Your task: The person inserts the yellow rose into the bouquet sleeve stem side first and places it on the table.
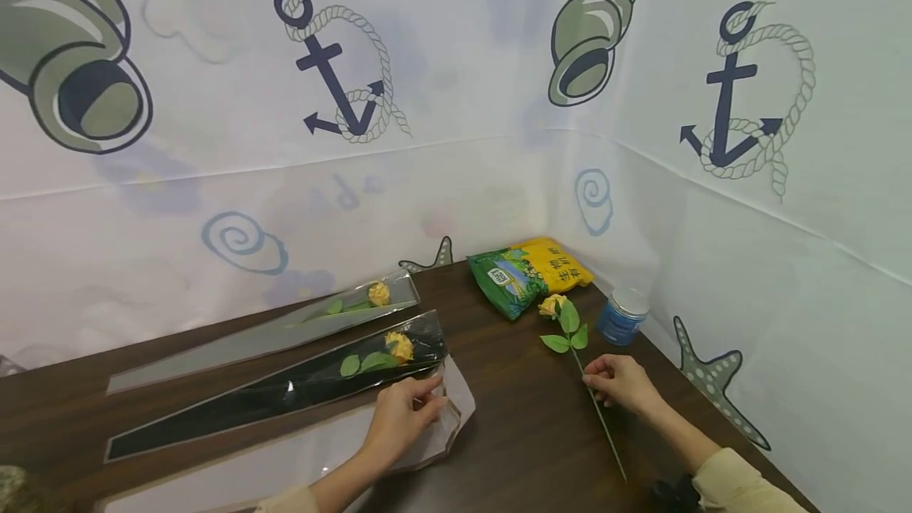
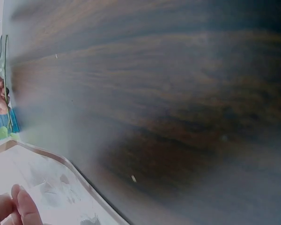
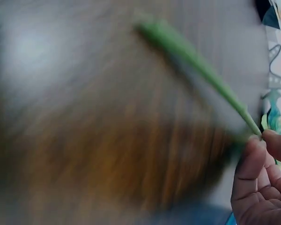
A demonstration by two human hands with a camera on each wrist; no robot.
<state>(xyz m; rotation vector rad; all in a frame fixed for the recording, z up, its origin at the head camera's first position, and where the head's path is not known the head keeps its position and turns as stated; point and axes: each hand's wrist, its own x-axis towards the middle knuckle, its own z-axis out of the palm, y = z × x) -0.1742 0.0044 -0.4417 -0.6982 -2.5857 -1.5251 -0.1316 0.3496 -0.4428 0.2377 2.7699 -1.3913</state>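
Right hand (image 1: 621, 382) is pinching rose stem (image 3: 203, 68), fingertips closed, right of white sleeve (image 1: 299, 454); left hand (image 1: 402, 418) over sleeve, can't tell grip. Lightly pinching probably avoids bending.

Pale glare clouds the right wrist view's blurred tabletop (image 3: 79, 150).

A 3-leaved yellow rose (image 1: 569, 318) slants near the table's (image 1: 502, 410) right edge; leftward, a white sleeve (image 1: 278, 459) lies flat.

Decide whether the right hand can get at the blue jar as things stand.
Probably yes: nothing visible blocks the right hand from the blue jar just beyond, though that hand pinches the flower stem and may need freeing.
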